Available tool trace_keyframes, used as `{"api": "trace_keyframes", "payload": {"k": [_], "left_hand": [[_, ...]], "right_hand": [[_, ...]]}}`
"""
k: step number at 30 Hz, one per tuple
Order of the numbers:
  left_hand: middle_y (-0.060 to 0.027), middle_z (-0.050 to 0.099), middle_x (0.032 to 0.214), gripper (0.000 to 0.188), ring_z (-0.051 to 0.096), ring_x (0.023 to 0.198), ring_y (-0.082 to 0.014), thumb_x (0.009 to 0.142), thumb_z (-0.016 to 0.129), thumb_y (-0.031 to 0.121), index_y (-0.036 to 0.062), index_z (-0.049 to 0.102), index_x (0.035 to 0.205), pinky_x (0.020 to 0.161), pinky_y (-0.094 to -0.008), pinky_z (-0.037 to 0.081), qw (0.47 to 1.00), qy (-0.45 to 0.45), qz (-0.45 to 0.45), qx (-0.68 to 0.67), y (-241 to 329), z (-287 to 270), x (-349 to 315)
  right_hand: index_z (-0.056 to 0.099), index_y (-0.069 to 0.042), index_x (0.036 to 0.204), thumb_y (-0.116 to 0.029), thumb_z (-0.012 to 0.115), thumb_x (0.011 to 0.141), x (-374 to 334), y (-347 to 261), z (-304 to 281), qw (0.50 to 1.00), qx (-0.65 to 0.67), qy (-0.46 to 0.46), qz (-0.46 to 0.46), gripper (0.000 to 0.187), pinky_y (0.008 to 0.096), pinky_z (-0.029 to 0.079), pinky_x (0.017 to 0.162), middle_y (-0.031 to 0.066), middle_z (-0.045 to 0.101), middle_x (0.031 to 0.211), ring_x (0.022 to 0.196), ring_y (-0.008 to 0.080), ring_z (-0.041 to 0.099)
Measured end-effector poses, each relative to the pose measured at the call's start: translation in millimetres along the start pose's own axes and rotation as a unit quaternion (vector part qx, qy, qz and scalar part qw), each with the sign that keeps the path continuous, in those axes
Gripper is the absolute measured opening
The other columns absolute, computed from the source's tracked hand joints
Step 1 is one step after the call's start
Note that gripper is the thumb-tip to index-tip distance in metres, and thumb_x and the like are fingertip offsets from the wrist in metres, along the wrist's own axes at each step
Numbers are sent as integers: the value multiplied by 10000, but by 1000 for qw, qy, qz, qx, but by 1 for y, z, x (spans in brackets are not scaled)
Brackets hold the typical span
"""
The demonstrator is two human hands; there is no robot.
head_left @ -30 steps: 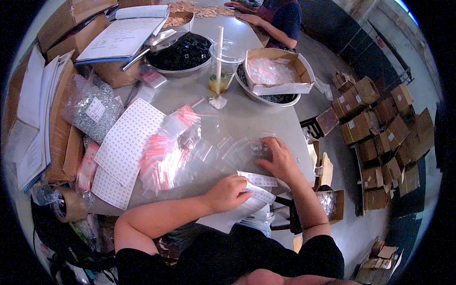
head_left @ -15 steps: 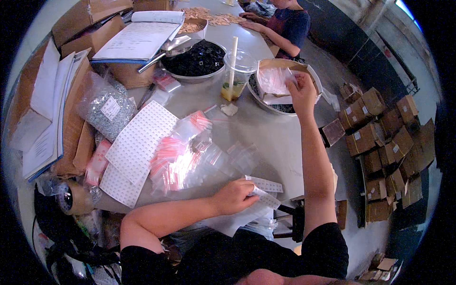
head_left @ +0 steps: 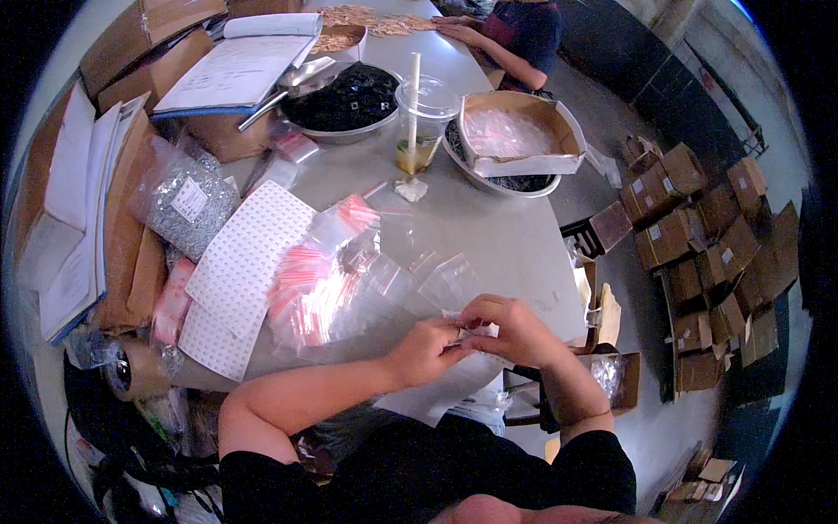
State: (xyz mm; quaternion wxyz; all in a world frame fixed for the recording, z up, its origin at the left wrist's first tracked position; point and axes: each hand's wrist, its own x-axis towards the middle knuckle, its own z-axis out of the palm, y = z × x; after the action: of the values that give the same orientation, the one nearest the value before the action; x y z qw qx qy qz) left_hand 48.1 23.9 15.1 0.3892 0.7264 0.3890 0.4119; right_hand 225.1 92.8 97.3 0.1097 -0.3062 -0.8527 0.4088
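My left hand (head_left: 425, 352) is closed on a white label sheet (head_left: 434, 390), whose lower part hangs over the table's near edge. Against it, my right hand (head_left: 517, 332) pinches at the sheet's upper edge; the fingertips of both hands meet there and hide most of what lies between them. Just beyond my hands, clear zip bags (head_left: 445, 278) lie flat, beside a heap of red-edged zip bags (head_left: 310, 293). More white label sheets (head_left: 249, 253) with rows of small marks overlap to the left.
A cardboard tray of clear bags (head_left: 515, 131) rests on a metal bowl at the far right. Nearby stand a drink cup with straw (head_left: 419, 131), a bowl of black parts (head_left: 345, 105) and a bag of metal pieces (head_left: 186, 196). Another person (head_left: 519, 39) sits across; cartons (head_left: 698, 253) stack rightward.
My right hand has come back from the cardboard tray, let go of a clear bag there, and joined my left hand at the label sheet. The view has shifted slightly.
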Motion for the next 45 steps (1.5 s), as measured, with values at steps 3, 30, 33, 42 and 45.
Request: {"api": "trace_keyframes", "payload": {"k": [3, 30, 33, 42, 45], "left_hand": [[-207, 619, 876, 188, 594, 845, -391, 846, 653, 156, -27, 625, 877, 750, -456, 470, 1000, 2, 24, 13, -1, 2, 0], [-128, 677, 957, 190, 616, 998, -311, 809, 703, 193, 8, 671, 776, 918, -421, 473, 981, -13, 161, 103, 0, 4, -4], [-124, 676, 960, 182, 612, 1010, -312, 818, 695, 187, 7, 675, 799, 934, -421, 470, 983, -34, 150, 105, -9, 8, -6], [-162, 649, 925, 187, 589, 967, -331, 848, 651, 167, -18, 641, 825, 908, -419, 457, 984, -10, 164, 69, -8, 9, -4], [-160, 654, 942, 189, 591, 952, -331, 840, 658, 165, -24, 644, 826, 892, -410, 459, 987, -1, 149, 53, -3, 8, -4]], "right_hand": [[628, -24, 908, -91, 747, 758, -13, -5, 13, 998, -10, 58, 26, 203, 337, 521, 706, 114, 643, 886, 797, 257, 651], [587, -36, 883, -11, 675, 770, 4, -5, 15, 995, -45, 82, -23, 146, 364, 515, 684, 123, 626, 863, 816, 298, 645], [569, -40, 900, -48, 662, 783, 6, -7, 17, 991, -83, 86, -54, 150, 395, 512, 689, 137, 624, 866, 812, 341, 632], [548, -38, 907, -83, 659, 792, 6, 0, 16, 983, -117, 77, -115, 166, 396, 500, 686, 137, 613, 860, 794, 346, 606], [537, -32, 895, -14, 657, 782, 11, 6, 4, 998, -26, 47, -37, 166, 355, 484, 665, 111, 597, 808, 739, 291, 599]]}}
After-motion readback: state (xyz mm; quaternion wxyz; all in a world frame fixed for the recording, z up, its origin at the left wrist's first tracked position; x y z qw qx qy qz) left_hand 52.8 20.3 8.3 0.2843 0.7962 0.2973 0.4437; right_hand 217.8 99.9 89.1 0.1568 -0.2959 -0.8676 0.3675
